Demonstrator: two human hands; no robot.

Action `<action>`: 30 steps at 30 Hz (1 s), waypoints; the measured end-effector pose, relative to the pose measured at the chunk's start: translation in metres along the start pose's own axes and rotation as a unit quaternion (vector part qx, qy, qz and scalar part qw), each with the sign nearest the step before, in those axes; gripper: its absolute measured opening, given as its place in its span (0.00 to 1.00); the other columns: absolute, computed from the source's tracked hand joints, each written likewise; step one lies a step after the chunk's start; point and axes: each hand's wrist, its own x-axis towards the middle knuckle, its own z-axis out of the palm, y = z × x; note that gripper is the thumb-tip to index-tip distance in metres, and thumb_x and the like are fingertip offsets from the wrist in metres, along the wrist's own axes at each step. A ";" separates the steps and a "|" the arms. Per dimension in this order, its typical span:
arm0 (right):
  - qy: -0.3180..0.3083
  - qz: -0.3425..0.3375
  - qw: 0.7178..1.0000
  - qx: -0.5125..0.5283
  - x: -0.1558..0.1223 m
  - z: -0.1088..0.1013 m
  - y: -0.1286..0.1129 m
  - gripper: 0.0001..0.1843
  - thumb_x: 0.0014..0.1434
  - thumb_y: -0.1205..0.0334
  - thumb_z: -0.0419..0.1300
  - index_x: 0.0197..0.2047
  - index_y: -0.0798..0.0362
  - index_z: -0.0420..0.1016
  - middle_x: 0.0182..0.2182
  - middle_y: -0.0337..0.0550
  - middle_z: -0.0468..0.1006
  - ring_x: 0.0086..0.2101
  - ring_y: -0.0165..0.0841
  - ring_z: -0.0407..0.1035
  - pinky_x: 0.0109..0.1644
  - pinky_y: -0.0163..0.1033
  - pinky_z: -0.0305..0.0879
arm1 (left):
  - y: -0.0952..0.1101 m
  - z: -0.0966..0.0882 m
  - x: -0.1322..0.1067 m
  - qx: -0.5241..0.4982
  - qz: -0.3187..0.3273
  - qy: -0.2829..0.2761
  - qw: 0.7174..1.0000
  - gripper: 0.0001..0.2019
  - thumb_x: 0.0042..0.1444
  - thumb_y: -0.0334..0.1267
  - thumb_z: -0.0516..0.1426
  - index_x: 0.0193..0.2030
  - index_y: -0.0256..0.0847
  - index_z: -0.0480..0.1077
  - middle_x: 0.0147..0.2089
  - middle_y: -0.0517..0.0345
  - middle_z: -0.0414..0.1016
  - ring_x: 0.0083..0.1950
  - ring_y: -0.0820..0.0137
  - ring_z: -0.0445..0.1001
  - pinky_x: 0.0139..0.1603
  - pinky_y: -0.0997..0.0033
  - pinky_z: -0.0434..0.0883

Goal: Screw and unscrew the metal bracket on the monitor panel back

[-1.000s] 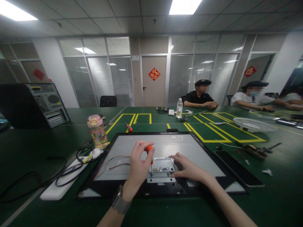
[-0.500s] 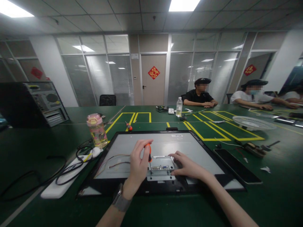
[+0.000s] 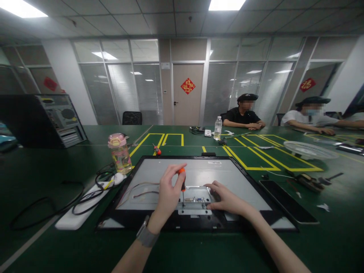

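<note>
My left hand (image 3: 170, 185) grips an orange and black screwdriver (image 3: 182, 181), held nearly upright. Its shaft runs down to the left part of a metal bracket (image 3: 196, 212) that has a row of connector ports on it. Around the right side of that bracket my right hand (image 3: 226, 199) is closed, with the thumb near the front edge and the fingers at the back. Under both hands lies a flat display panel (image 3: 230, 174), grey with a black frame. Thin cables (image 3: 142, 193) rest on the panel left of my left hand.
Left of the panel are a white power strip (image 3: 74, 216) with black cords, a pink-lidded bottle (image 3: 121, 155) and a computer case (image 3: 54, 121). A phone-like black slab (image 3: 287, 201) lies on the right. Another small red tool (image 3: 157, 150) sits behind. Two co-workers sit across, a third partly visible.
The screwdriver has gone from tilted to more upright, with its shaft now plainly showing below my left hand. My right hand stays on the bracket. The view has shifted slightly.
</note>
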 end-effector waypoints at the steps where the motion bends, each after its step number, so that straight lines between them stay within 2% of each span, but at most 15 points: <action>1: 0.000 0.000 1.000 0.000 0.000 0.000 0.000 0.37 0.50 0.54 0.69 0.62 0.50 0.67 0.47 0.45 0.69 0.47 0.42 0.68 0.53 0.42 0.65 | 0.000 0.000 0.000 0.012 0.008 0.010 1.000 0.10 0.61 0.38 0.57 0.47 0.42 0.77 0.39 0.54 0.73 0.41 0.67 0.73 0.46 0.67 0.71; 4: 0.000 -0.002 1.000 -0.001 -0.001 -0.001 -0.003 0.36 0.51 0.53 0.69 0.62 0.51 0.67 0.47 0.46 0.68 0.47 0.42 0.67 0.53 0.42 0.65 | 0.001 0.000 -0.001 0.027 0.019 0.029 0.999 0.10 0.62 0.37 0.55 0.45 0.43 0.78 0.42 0.53 0.71 0.44 0.67 0.72 0.49 0.67 0.69; 7: -0.001 0.006 1.000 -0.006 -0.002 -0.003 -0.007 0.36 0.51 0.54 0.69 0.62 0.52 0.67 0.47 0.46 0.69 0.47 0.42 0.67 0.53 0.42 0.65 | 0.001 0.002 -0.003 0.008 0.010 0.014 1.000 0.14 0.67 0.37 0.49 0.49 0.43 0.76 0.49 0.51 0.73 0.51 0.66 0.72 0.52 0.66 0.68; 9: 0.000 0.011 1.000 -0.007 -0.002 -0.003 -0.009 0.36 0.51 0.54 0.69 0.61 0.51 0.68 0.47 0.46 0.69 0.47 0.43 0.67 0.53 0.43 0.65 | 0.001 0.003 -0.004 0.008 0.004 0.010 1.000 0.13 0.66 0.37 0.51 0.51 0.43 0.75 0.45 0.52 0.73 0.48 0.66 0.73 0.50 0.66 0.69; 11: -0.002 0.010 1.000 -0.007 -0.002 -0.003 -0.009 0.35 0.51 0.54 0.69 0.61 0.50 0.67 0.47 0.46 0.69 0.48 0.43 0.67 0.54 0.43 0.64 | 0.001 0.003 -0.005 0.024 0.007 0.021 0.999 0.11 0.63 0.38 0.55 0.49 0.43 0.76 0.40 0.55 0.71 0.42 0.68 0.72 0.46 0.68 0.69; 13: -0.003 0.009 1.000 -0.005 -0.002 -0.003 -0.009 0.35 0.51 0.54 0.69 0.61 0.49 0.67 0.47 0.45 0.68 0.48 0.42 0.67 0.54 0.42 0.65 | 0.001 0.003 -0.005 0.036 0.016 0.032 0.999 0.10 0.62 0.38 0.56 0.47 0.43 0.77 0.38 0.56 0.69 0.40 0.69 0.71 0.45 0.68 0.70; 18: -0.001 0.004 1.000 0.000 -0.002 -0.002 -0.006 0.36 0.51 0.54 0.69 0.62 0.50 0.67 0.46 0.45 0.68 0.47 0.42 0.67 0.53 0.42 0.65 | 0.003 0.002 -0.005 -0.001 0.002 0.010 1.000 0.15 0.67 0.36 0.48 0.50 0.42 0.76 0.46 0.52 0.73 0.48 0.66 0.72 0.49 0.68 0.69; 24: -0.001 -0.003 1.000 0.001 -0.001 -0.001 -0.003 0.36 0.51 0.53 0.69 0.62 0.51 0.67 0.46 0.46 0.68 0.46 0.41 0.67 0.52 0.41 0.65 | 0.004 0.002 -0.004 0.023 -0.007 0.030 0.999 0.11 0.63 0.38 0.53 0.46 0.42 0.76 0.39 0.55 0.69 0.39 0.69 0.71 0.42 0.70 0.70; 28: -0.005 0.001 1.000 0.001 -0.001 -0.002 -0.003 0.36 0.51 0.53 0.69 0.62 0.51 0.67 0.47 0.46 0.68 0.46 0.42 0.67 0.52 0.41 0.65 | 0.006 0.001 -0.003 0.007 0.002 0.027 1.000 0.14 0.66 0.37 0.49 0.45 0.42 0.77 0.46 0.52 0.73 0.48 0.66 0.73 0.49 0.68 0.70; 30: -0.007 0.001 1.000 0.004 -0.001 -0.003 -0.004 0.37 0.51 0.53 0.69 0.62 0.51 0.67 0.47 0.46 0.68 0.47 0.42 0.67 0.53 0.42 0.65 | 0.007 0.001 -0.003 0.007 0.010 0.021 1.000 0.13 0.65 0.36 0.50 0.44 0.42 0.77 0.44 0.53 0.75 0.48 0.66 0.73 0.49 0.68 0.70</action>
